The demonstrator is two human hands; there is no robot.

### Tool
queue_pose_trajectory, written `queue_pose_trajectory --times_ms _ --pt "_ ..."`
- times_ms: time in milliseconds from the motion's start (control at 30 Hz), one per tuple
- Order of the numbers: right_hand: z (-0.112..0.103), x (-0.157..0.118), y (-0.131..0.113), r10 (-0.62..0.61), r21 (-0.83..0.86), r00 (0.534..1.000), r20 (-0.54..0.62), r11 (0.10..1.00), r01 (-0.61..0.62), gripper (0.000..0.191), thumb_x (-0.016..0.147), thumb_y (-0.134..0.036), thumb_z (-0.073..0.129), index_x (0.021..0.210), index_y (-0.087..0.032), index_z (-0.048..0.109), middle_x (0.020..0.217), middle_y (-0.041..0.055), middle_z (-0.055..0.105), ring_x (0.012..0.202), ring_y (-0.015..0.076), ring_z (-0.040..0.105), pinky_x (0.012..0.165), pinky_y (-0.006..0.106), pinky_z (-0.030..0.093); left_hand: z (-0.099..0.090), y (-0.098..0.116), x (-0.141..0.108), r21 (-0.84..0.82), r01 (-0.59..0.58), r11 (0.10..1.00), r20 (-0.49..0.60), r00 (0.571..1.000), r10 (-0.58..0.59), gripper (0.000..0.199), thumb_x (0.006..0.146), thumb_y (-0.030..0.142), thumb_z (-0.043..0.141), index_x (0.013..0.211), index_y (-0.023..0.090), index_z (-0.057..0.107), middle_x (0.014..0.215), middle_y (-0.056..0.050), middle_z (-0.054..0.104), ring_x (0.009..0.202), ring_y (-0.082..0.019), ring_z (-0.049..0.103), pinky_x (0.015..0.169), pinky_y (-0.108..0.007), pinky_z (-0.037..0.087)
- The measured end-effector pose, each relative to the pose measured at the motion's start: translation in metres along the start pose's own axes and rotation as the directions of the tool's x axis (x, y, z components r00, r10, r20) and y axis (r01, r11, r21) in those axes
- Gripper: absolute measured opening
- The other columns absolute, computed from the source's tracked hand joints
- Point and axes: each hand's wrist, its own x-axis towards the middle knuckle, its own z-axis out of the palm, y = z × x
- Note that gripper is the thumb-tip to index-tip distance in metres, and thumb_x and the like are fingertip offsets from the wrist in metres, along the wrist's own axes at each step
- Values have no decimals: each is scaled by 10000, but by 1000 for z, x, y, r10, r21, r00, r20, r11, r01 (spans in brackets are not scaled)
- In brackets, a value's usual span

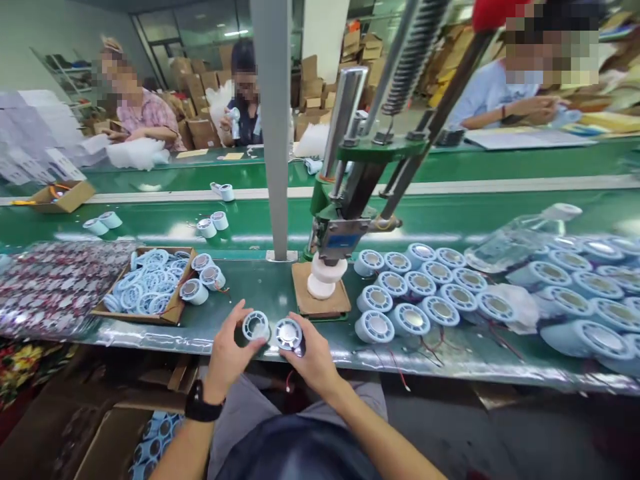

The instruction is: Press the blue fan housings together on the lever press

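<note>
With my left hand (229, 350) I pinch a blue ring (255, 314) between thumb and fingers; it seems light, stiff, perhaps brittle, so I should hold its rim. My right hand (317, 357) is closed around the side of a blue housing (289, 333), probably heavier and smooth. Both are near the workbench's (250, 280) front edge.

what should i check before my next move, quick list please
1. Left hand has a grip on the light-blue ring: ok.
2. Right hand has a grip on the metal-centred blue part: ok.
3. Both hands away from the press: ok.
4. Thin wire below the right hand tucked away: not ok, it dangles past the table edge.
5. Lower white piece touching the cardboard pad: cannot tell.
</note>
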Motion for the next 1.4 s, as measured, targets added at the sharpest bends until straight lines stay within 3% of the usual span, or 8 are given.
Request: queue_pose_trajectory --times_ms 200,500,700,967,1133,1233,1300,1400 --pt "29 2 -5 39 -60 988 -151 997 -48 550 823 -235 670 1354 -162 545 1233 133 671 1077 238 695 893 347 606 38 46 -8 23 -18 1000 -94 995 20 825 797 247 735 1502 228 307 1112 -89 659 1037 -261 641 927 -425 533" --pt "24 1 -5 -24 -95 984 -177 995 7 592 864 -321 671 1400 -131 506 1214 162 676 1044 254 709 841 351 621 49 42 -13 54 3 999 -196 980 8 716 871 328 681 1488 220 336 1152 -117 636 1056 -269 632 917 -434 536" --pt "25 1 -3 -2 -23 992 -123 1000 -1 706 882 -229 632 1530 -185 355 1251 130 665 1081 230 694 891 349 607 60 44 -20 134 -49 990 -282 956 85 618 921 388 625 1462 211 386 1196 -137 640 1077 -283 616 905 -439 528" --pt "17 4 -4 -9 -94 999 37 996 12 572 859 -136 572 1427 -179 521 1296 147 633 1173 241 645 992 393 570 72 50 -26 82 46 996 -308 951 -19 576 957 385 545 1476 207 370 1269 -153 598 1156 -296 573 964 -478 493" --pt "-67 38 -34 -129 -232 936 327 949 212 731 806 -112 611 1500 -223 409 1375 101 582 1227 235 613 982 359 584 75 42 -34 -54 72 996 -141 987 -79 492 986 321 441 1457 186 407 1414 -170 516 1330 -291 487 1077 -504 438" --pt "-159 96 -84 -407 -398 913 21 834 381 580 877 -170 623 1434 -230 475 1322 84 613 1233 221 602 1039 393 550 67 34 -24 -170 96 981 -44 994 -104 507 909 306 523 1392 156 488 1393 -161 561 1305 -291 529 1085 -486 450" --pt "-215 150 -120 -566 -570 793 -225 737 364 439 906 -185 615 1341 -195 557 1268 88 633 1198 216 615 1039 410 535 58 34 -4 -236 162 958 37 987 -158 509 805 305 633 1289 152 584 1279 -137 651 1197 -291 613 1046 -458 489" --pt "-263 235 -154 -537 -578 729 -425 780 238 402 952 -219 554 1330 -84 545 1223 121 643 1113 160 627 836 268 538 47 47 42 -334 212 918 66 977 -202 537 676 289 745 1190 164 655 1155 -98 718 1060 -272 675 992 -421 522"
